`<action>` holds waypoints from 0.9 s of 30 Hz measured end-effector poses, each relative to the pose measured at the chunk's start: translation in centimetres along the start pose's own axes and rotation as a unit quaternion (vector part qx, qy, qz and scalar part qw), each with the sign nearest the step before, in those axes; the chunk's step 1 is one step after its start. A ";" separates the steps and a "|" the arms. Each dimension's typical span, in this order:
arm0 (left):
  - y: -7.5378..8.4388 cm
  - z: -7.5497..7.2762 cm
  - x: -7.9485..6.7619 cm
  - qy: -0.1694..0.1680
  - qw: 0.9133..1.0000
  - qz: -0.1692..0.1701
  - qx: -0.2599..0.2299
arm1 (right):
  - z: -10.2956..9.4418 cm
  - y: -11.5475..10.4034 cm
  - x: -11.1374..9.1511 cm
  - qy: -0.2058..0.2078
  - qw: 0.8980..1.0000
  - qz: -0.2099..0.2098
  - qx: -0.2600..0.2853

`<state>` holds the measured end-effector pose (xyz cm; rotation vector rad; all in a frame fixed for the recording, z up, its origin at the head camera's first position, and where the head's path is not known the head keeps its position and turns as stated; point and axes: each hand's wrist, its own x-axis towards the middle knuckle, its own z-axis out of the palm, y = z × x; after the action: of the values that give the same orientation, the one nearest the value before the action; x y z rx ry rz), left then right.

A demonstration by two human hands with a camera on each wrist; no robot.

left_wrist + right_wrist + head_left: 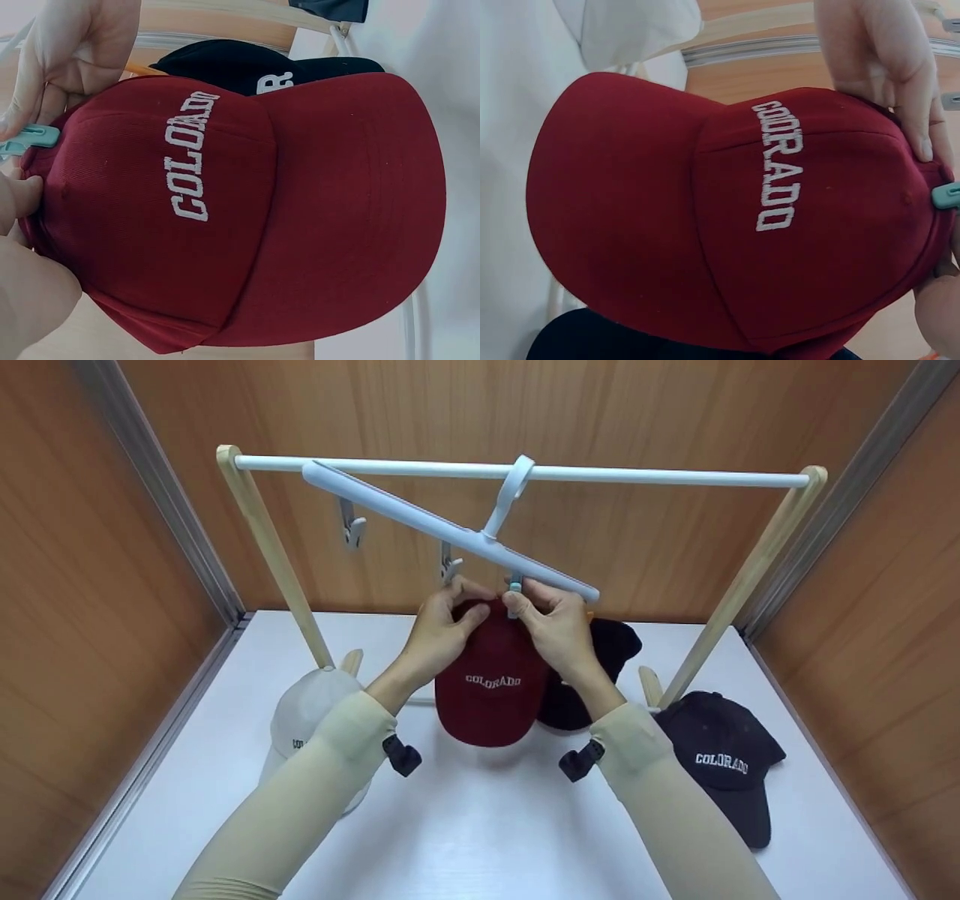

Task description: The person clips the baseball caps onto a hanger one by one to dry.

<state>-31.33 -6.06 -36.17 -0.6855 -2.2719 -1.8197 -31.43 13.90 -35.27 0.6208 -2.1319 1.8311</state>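
Observation:
A red cap (491, 660) with white COLORADO lettering hangs crown up, brim down, below a tilted white hanger (420, 515). With thumb and fingers, my left hand (441, 626) grips the cap's upper edge on the left. On the right, my right hand (559, 630) pinches a teal-tipped clip (515, 586) at the hanger's lower end. In the left wrist view the teal clip (34, 136) sits at the cap's back edge; in the right wrist view the clip (946, 196) overlaps that same edge. Some fingertips are hidden behind the cap.
The hanger hooks over a white rail (660, 475) on wooden legs. Two grey clips (352, 526) dangle from its raised side. A black cap (611, 649) is behind the red one. A white cap (311, 709) is at left, a dark cap (724, 765) at right.

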 end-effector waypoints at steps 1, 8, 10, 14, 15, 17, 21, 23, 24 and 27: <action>0.0 0.0 0.0 -0.001 1.000 0.000 0.001 | 0.0 0.0 0.0 -0.002 1.000 0.000 -0.002; 0.3 -0.2 -0.1 -0.003 1.000 -0.004 -0.005 | 0.0 0.0 0.2 -0.010 1.000 -0.007 0.014; 0.2 -0.2 0.0 -0.006 1.000 -0.002 -0.004 | 0.1 0.1 0.2 -0.009 1.000 -0.009 0.016; 0.0 -0.3 0.0 -0.010 1.000 0.005 0.013 | 0.1 0.3 0.0 -0.010 1.000 -0.008 0.007; 0.0 -0.3 -0.1 -0.010 1.000 0.006 0.019 | 0.0 0.4 -0.1 -0.009 1.000 -0.008 0.003; -0.1 -0.4 -0.1 -0.011 0.999 0.008 0.032 | -0.1 0.6 -0.3 -0.007 1.000 -0.010 -0.008; -0.1 -0.5 -0.2 -0.010 0.998 0.008 0.058 | -0.4 0.9 -0.6 0.001 0.999 -0.018 -0.040; -0.2 -0.7 -0.3 -0.008 0.998 0.007 0.065 | -0.5 1.0 -0.7 0.004 0.998 -0.020 -0.054; -0.3 -0.8 -0.3 -0.006 0.998 0.006 0.067 | -0.6 1.0 -0.8 0.006 0.998 -0.019 -0.059; -0.5 -1.0 -0.4 -0.006 0.998 0.004 0.064 | -0.8 1.1 -1.1 0.010 0.997 -0.022 -0.075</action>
<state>-31.38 -7.20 -36.48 -0.6849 -2.3635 -1.6537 -31.06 15.02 -36.62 0.6075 -2.1990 1.6296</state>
